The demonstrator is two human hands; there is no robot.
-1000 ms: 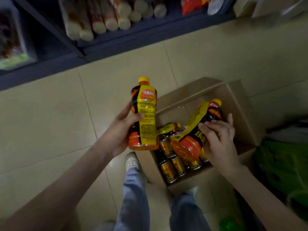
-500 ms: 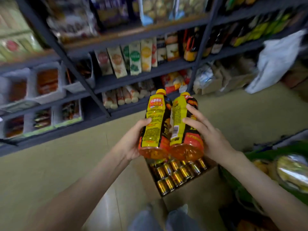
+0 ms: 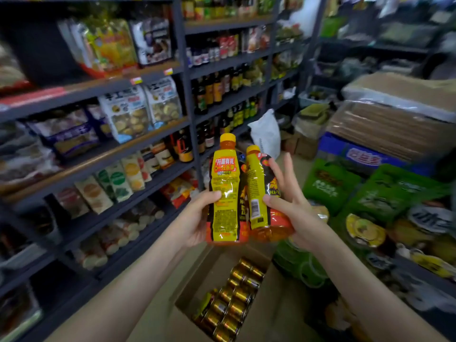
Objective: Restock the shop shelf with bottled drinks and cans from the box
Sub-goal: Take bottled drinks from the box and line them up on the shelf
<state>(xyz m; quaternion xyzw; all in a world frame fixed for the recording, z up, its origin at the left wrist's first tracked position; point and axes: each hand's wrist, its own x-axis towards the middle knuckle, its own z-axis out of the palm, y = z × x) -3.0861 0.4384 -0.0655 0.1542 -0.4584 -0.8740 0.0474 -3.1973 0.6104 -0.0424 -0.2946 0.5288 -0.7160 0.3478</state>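
Evidently for carrying two at once, the left hand (image 3: 195, 223) wraps one bottle (image 3: 225, 193) while the right hand (image 3: 291, 208), fingers spread, presses another bottle (image 3: 259, 193) against it, above the near box (image 3: 187, 287) of cans (image 3: 237, 297), shelf (image 3: 160, 129) at left.

Dim shop aisle, dark metal shelving (image 3: 183, 99) packed with snack bags and sauce bottles, beige tiled floor (image 3: 299, 169), stacked cartons (image 3: 385, 124) at right, green packs (image 3: 330, 183) below
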